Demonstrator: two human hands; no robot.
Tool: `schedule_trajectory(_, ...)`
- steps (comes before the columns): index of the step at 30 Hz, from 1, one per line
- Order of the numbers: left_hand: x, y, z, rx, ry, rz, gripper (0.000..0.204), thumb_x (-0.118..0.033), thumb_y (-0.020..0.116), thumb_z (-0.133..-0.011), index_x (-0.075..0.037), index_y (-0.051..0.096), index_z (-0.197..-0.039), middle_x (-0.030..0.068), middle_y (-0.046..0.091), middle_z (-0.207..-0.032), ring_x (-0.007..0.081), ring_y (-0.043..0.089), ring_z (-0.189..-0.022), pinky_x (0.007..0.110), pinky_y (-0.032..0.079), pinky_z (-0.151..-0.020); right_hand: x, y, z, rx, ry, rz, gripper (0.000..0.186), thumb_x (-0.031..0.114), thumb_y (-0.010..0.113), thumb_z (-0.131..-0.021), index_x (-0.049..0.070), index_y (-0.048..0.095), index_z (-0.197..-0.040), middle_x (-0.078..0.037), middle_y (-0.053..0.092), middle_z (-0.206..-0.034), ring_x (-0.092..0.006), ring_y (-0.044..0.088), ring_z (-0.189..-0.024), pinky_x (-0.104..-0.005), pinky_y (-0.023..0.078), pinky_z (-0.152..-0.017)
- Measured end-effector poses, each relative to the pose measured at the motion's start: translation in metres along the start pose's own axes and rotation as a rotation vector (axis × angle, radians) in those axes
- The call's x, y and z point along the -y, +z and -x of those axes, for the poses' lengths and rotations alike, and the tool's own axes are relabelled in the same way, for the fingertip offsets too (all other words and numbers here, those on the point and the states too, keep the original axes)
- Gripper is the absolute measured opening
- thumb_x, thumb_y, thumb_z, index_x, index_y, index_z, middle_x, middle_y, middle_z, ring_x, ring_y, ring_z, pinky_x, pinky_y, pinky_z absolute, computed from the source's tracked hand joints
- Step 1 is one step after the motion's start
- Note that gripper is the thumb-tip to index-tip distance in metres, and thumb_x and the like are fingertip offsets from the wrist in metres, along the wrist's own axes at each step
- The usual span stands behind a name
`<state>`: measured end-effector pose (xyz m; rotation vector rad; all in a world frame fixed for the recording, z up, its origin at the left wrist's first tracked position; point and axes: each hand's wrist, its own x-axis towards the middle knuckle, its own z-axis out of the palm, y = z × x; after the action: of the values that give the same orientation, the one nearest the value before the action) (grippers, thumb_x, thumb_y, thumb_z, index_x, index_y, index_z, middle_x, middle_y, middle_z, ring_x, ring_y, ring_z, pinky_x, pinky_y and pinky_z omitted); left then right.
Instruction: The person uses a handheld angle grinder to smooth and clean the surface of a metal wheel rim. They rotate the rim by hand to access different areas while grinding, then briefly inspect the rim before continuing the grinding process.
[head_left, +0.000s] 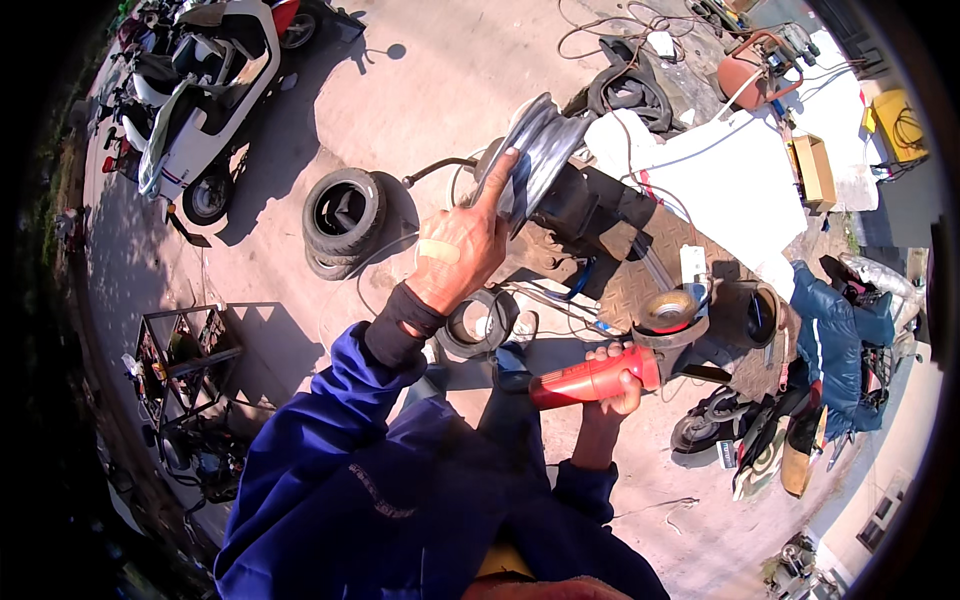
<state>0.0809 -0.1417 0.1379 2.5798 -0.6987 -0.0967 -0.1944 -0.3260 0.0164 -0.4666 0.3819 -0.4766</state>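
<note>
My left hand [460, 250], with a tan bandage on its back, reaches up to a silver wheel rim [552, 160]. Its index finger lies stretched along the rim's near edge; the other fingers are partly hidden behind it. The rim stands tilted against a dark metal stand [590, 210]. Lower down, my right hand [622, 392] is closed around a red cylindrical bottle [580, 382] held nearly level, its ribbed end to the right. Close by that end sits a round metal bowl-like part [670, 310] on a rusty tread plate [660, 250].
Stacked tyres [344, 212] stand left of the rim; another tyre [478, 322] lies by my feet. A white scooter [215, 110] is parked far left, near a metal-framed rack [185, 350]. Hoses cross the ground. At right are a white sheet [720, 180], an orange compressor [742, 80] and a blue padded cover [835, 340].
</note>
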Motion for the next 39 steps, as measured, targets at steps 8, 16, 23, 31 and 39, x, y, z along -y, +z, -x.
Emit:
schedule_trajectory(8, 0.022, 0.032, 0.040, -0.087, -0.007, 0.064, 0.085, -0.009, 0.061, -0.089, -0.015, 0.026, -0.167, 0.0162, 0.057, -0.054, 0.0355, 0.060, -0.047, 0.049, 0.049, -0.050, -0.008, 0.013, 0.000, 0.020, 0.042, -0.038, 0.054, 0.017, 0.072, -0.082, 0.008, 0.052, -0.131, -0.010, 0.061, -0.114, -0.0278, 0.060, -0.107, -0.0457, 0.048, -0.100)
schedule_trajectory(16, 0.067, 0.072, 0.114, 0.218, -0.141, 0.320, 0.044, -0.022, 0.057, -0.097, -0.009, 0.062, -0.139, 0.0233, 0.073, -0.083, 0.0442, 0.073, -0.083, 0.053, 0.056, -0.079, -0.017, 0.045, 0.003, -0.005, 0.070, 0.072, 0.049, 0.021, 0.072, -0.083, 0.010, 0.053, -0.127, -0.009, 0.059, -0.112, -0.0251, 0.059, -0.105, -0.0437, 0.049, -0.099)
schedule_trajectory(23, 0.015, 0.038, 0.207, 0.431, 0.058, 0.689, 0.097, -0.052, 0.079, -0.089, 0.005, 0.036, -0.155, 0.0268, 0.055, -0.142, 0.0429, 0.058, -0.130, 0.046, 0.047, -0.111, -0.058, 0.089, -0.008, 0.081, 0.107, 0.123, 0.051, 0.015, 0.074, -0.076, 0.005, 0.056, -0.123, -0.011, 0.061, -0.106, -0.0271, 0.063, -0.095, -0.0433, 0.057, -0.087)
schedule_trajectory(31, 0.020, 0.054, 0.182, 0.141, -0.039, 0.465, 0.084, -0.026, 0.082, -0.084, 0.002, 0.036, -0.148, 0.0332, 0.062, -0.129, 0.0504, 0.065, -0.115, 0.053, 0.055, -0.096, -0.116, 0.119, -0.036, 0.160, 0.103, 0.335, 0.050, 0.013, 0.076, -0.072, 0.002, 0.060, -0.118, -0.012, 0.066, -0.094, -0.0264, 0.067, -0.081, -0.0410, 0.059, -0.078)
schedule_trajectory(39, 0.031, 0.072, 0.167, 0.188, -0.140, 0.505, 0.075, -0.024, 0.082, -0.084, 0.001, 0.040, -0.141, 0.0323, 0.067, -0.117, 0.0514, 0.068, -0.108, 0.054, 0.056, -0.089, -0.132, 0.108, -0.057, 0.136, 0.129, 0.448, 0.039, 0.008, 0.075, -0.074, 0.000, 0.062, -0.110, -0.010, 0.068, -0.091, -0.0255, 0.068, -0.078, -0.0409, 0.059, -0.075)
